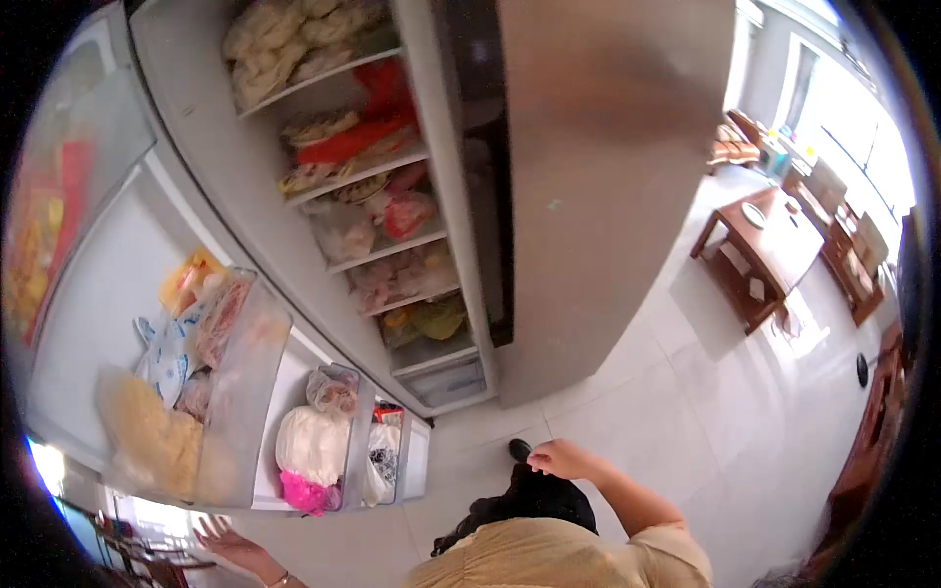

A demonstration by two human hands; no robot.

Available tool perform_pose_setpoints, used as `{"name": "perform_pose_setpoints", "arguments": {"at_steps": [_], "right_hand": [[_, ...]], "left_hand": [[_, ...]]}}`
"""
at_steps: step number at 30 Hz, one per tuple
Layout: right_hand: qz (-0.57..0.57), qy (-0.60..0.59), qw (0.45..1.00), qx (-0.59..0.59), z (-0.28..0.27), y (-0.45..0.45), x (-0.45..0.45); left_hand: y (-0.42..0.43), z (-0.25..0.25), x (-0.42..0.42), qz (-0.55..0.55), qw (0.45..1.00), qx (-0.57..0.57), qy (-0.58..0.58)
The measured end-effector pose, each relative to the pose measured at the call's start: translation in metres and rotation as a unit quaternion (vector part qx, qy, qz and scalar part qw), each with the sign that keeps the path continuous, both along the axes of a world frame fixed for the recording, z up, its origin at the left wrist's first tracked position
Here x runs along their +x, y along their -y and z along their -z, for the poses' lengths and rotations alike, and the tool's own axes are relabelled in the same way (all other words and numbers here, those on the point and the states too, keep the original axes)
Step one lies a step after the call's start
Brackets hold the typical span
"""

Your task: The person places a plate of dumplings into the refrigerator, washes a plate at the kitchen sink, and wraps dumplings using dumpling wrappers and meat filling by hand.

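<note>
My left hand [225, 539] is at the lower left, fingers spread with nothing in them, just below the bins of the open fridge door [103, 284]. My right hand [556, 458] hangs in front of my body above the floor, its fingers curled together; whether they hold anything is too small to tell. The door bins hold a yellowish bag [162, 436], a blue-and-white bag [170, 355], a white bag [312, 444] and a pink bag [308, 493]. Inside the fridge, shelves carry several bagged items, among them a red bag [358, 142].
A second, large door panel [613, 186] stands right of the shelves. Farther right are a wooden coffee table [769, 235] and a wooden sofa with cushions. Chairs [147, 549] are at the lower left. Dark wooden furniture [867, 451] lines the right edge.
</note>
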State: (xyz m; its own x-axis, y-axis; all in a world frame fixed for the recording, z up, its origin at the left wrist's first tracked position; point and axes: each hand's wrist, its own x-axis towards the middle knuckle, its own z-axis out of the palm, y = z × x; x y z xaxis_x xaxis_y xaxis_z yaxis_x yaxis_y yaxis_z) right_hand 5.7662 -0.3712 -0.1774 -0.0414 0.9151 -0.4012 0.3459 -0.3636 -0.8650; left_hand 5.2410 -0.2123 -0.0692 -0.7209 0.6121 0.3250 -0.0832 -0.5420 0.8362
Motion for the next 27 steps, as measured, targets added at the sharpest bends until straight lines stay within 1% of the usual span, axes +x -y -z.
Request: {"name": "perform_pose_setpoints", "arguments": {"at_steps": [2,3,6,7,8,10,11,13,15,17,18,20,23,26,27], "right_hand": [[0.029,0.002,1.000,-0.006,-0.014,0.015,0.000],[0.027,0.019,0.999,-0.007,-0.014,0.022,0.000],[0.025,0.066,0.997,0.008,-0.002,0.035,0.007],[0.028,0.076,0.996,0.023,0.002,0.040,0.009],[0.029,0.085,0.995,0.037,0.006,0.044,0.010],[0.046,0.085,0.995,0.011,0.000,0.050,0.008],[0.053,0.084,0.995,-0.003,-0.002,0.052,0.008],[0.045,0.123,0.991,-0.003,-0.004,0.056,0.007],[0.044,0.147,0.988,0.001,-0.005,0.060,0.004],[0.051,0.155,0.987,0.009,-0.007,0.066,0.000],[0.036,0.168,0.985,0.016,-0.003,0.069,-0.002],[0.007,0.194,0.981,0.031,0.009,0.074,-0.006],[0.012,0.151,0.987,-0.056,-0.005,0.077,-0.021],[0.018,0.180,0.983,0.002,0.008,0.087,-0.037],[0.023,0.181,0.983,0.006,0.004,0.090,-0.040]], "left_hand": [[-0.020,0.001,0.021,0.070,0.995,-0.033,0.061],[-0.030,0.002,0.021,0.092,0.983,-0.065,0.143],[-0.039,0.004,0.025,0.130,0.977,-0.057,0.160],[-0.040,0.011,0.018,0.112,0.983,-0.070,0.124],[-0.041,0.013,0.015,0.110,0.981,-0.084,0.132],[-0.035,0.001,0.020,0.104,0.977,-0.114,0.148],[-0.038,0.015,0.004,0.106,0.980,-0.122,0.121],[-0.032,0.010,0.011,0.114,0.980,-0.120,0.110],[-0.024,0.005,0.022,0.098,0.984,-0.121,0.085],[-0.013,-0.002,0.040,0.059,0.989,-0.125,0.043],[-0.007,-0.002,0.041,0.040,0.990,-0.132,0.022],[0.010,-0.003,0.046,0.013,0.989,-0.141,-0.033],[0.038,-0.007,0.057,-0.003,0.982,-0.143,-0.125],[0.066,-0.017,0.075,0.010,0.966,-0.130,-0.222],[0.076,-0.023,0.080,0.013,0.959,-0.115,-0.258]]}}
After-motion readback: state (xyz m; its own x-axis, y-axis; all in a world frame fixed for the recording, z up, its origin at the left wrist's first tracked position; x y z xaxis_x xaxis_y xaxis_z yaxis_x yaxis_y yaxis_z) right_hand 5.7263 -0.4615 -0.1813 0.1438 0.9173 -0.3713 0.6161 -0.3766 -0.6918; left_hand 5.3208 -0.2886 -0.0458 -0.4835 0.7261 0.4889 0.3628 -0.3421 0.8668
